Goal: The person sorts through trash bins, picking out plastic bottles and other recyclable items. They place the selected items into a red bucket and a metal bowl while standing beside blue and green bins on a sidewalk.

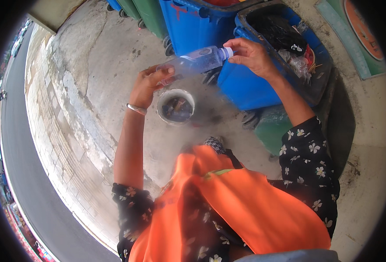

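A clear plastic bottle [196, 62] is held lengthwise between my two hands, its white cap towards the right. My left hand [150, 78] grips the bottle's base, with the thumb on top. The thumb and fingers of my right hand [250, 55] are closed on the white cap [228, 53]. Just below the bottle, a white bucket [160, 111] stands on the concrete floor and holds dark liquid or mixed items that I cannot make out. Close to my right hand is an open blue wheeled bin [245, 88] with rubbish in it.
More wheeled bins, a blue one [189, 29] and a green one [150, 16], stand in a row at the top. A black plastic bag [278, 36] lies in the open bin. A wall is on the right. Paving and a road [25, 131] run along the left.
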